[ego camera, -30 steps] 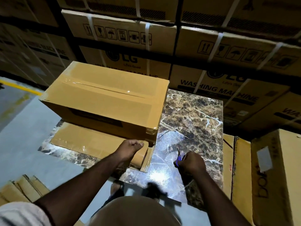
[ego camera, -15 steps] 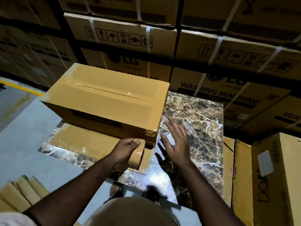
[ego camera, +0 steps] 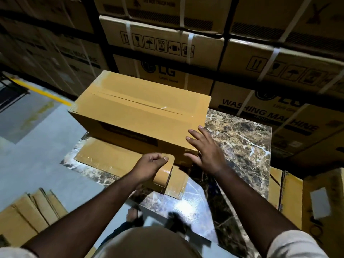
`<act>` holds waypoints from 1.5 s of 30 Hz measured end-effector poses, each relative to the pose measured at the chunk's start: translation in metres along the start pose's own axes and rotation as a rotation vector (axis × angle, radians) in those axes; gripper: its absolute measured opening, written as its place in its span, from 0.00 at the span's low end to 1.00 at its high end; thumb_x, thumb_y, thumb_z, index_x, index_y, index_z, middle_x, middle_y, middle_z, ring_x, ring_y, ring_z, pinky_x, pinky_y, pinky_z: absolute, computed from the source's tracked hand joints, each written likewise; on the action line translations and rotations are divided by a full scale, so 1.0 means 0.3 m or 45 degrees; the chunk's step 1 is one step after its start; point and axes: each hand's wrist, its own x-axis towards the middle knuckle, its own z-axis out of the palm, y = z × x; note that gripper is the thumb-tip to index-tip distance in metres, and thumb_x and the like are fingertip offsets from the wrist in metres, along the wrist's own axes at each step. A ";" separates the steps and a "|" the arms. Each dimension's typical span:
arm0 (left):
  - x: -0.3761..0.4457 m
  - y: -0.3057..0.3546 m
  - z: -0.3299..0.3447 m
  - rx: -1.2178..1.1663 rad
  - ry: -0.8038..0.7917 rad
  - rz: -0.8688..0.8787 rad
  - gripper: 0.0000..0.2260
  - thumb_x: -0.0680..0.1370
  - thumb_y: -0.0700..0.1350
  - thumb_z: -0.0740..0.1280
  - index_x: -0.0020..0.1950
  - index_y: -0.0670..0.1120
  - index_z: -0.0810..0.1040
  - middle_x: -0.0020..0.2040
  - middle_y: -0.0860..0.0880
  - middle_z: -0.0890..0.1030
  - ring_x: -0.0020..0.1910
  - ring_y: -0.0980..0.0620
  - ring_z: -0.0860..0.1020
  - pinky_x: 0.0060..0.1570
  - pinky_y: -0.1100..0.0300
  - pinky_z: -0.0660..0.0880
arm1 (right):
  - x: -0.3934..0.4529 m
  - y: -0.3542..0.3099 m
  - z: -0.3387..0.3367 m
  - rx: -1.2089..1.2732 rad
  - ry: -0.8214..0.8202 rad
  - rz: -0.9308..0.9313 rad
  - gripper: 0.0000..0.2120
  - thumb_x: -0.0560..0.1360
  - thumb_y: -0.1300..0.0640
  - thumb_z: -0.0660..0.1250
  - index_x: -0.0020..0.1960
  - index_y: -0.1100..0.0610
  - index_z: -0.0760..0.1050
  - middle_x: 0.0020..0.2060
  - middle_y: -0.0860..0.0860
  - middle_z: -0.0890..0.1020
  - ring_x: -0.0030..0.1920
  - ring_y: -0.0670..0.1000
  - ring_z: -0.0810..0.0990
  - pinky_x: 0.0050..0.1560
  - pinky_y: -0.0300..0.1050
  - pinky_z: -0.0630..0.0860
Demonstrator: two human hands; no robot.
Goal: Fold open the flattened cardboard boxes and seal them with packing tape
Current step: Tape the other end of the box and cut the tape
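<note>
Taped box on the marble table, hands at its near right corner.

The box (ego camera: 141, 116) sits on a flat cardboard sheet (ego camera: 104, 161) toward the table's (ego camera: 242, 146) far left, tape along its top seam. The left hand (ego camera: 150, 165) grips the tape roll (ego camera: 163, 175) at the near edge. The right hand (ego camera: 206, 149), fingers spread wide, rests on the box's near right corner.

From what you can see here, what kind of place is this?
Most likely a warehouse or stockroom. Strapped washing machine cartons are stacked high behind the marble-patterned table, a yellow line marks the concrete floor, and flattened boxes wait beside the taped box.
</note>
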 end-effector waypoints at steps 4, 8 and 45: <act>-0.023 0.096 -0.041 -0.007 -0.058 0.078 0.10 0.82 0.49 0.70 0.42 0.47 0.81 0.31 0.57 0.76 0.30 0.60 0.72 0.35 0.61 0.67 | 0.012 -0.048 -0.003 -0.056 -0.042 0.028 0.33 0.75 0.35 0.71 0.76 0.46 0.70 0.80 0.45 0.66 0.83 0.51 0.55 0.80 0.69 0.53; -0.013 0.226 -0.103 -0.114 -0.138 0.155 0.09 0.80 0.49 0.72 0.53 0.44 0.86 0.43 0.47 0.86 0.38 0.52 0.81 0.37 0.58 0.76 | 0.058 -0.183 -0.030 0.205 0.485 0.110 0.14 0.81 0.44 0.67 0.57 0.54 0.82 0.60 0.48 0.84 0.66 0.54 0.78 0.72 0.63 0.68; 1.018 0.541 -1.401 0.036 0.114 -0.016 0.06 0.76 0.41 0.77 0.48 0.40 0.83 0.41 0.43 0.85 0.31 0.53 0.83 0.25 0.65 0.76 | 1.224 -1.271 0.538 1.689 0.433 0.987 0.06 0.85 0.59 0.65 0.49 0.56 0.73 0.43 0.60 0.88 0.41 0.53 0.86 0.48 0.58 0.81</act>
